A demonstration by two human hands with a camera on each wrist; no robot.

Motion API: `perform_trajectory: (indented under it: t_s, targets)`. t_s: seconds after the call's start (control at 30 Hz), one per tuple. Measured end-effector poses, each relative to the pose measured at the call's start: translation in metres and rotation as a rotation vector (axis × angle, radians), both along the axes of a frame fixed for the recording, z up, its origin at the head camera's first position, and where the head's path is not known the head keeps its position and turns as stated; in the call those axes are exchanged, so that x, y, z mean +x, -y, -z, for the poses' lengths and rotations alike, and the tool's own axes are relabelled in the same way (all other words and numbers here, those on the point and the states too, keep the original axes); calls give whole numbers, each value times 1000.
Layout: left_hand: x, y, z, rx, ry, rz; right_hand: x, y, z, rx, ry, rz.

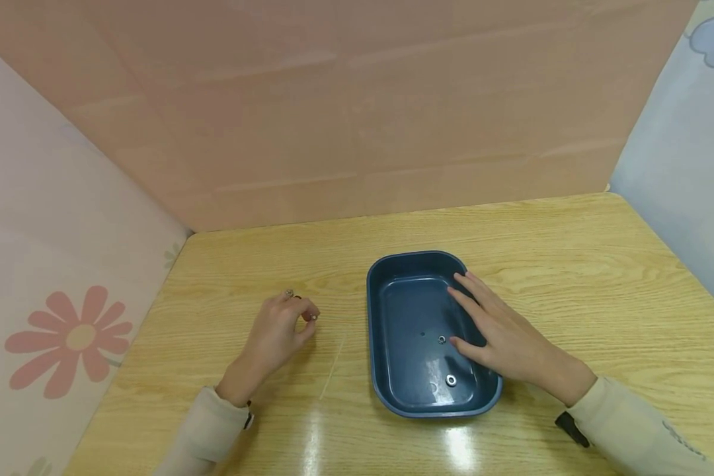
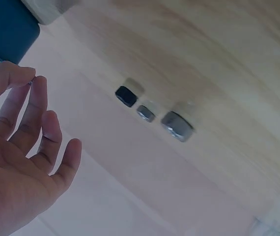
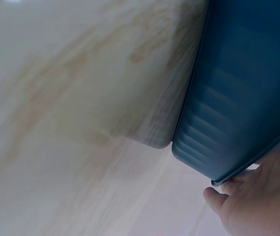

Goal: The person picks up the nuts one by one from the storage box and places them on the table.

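Observation:
Between thumb and index finger, my left hand [image 1: 276, 330] pinches a tiny shiny metal piece [image 1: 314, 317], mostly hidden by the fingertips. Just beyond that hand, in the left wrist view, a black nut [image 2: 126, 96], a small silver nut [image 2: 146, 113] and a larger silver nut [image 2: 177, 126] lie in a row on the table. My right hand [image 1: 500, 334] reaches over the right rim of a dark blue tray [image 1: 371, 330], its fingers spread and fairly straight. Inside the tray lie a silver nut [image 1: 451, 380], a smaller nut [image 1: 442, 340] and a tiny dark piece [image 1: 422, 334].
The tray stands on a light wood-grain table [image 1: 595, 277], right of my left hand. A brownish-pink panel [image 1: 357, 119] closes off the back. Pale walls stand at both sides, the left one with a pink flower print [image 1: 80, 337].

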State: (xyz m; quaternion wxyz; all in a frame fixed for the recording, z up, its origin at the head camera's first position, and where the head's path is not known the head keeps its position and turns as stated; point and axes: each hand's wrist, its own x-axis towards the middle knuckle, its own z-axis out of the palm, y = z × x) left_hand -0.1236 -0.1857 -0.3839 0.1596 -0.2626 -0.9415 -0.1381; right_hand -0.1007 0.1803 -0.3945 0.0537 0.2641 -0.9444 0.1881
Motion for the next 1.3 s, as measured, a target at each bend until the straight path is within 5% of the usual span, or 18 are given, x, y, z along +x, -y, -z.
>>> perform_trajectory:
  t_s: [1.3]
  targets:
    - [9, 37, 14, -118, 160, -218, 1, -2, 0, 0, 36, 8]
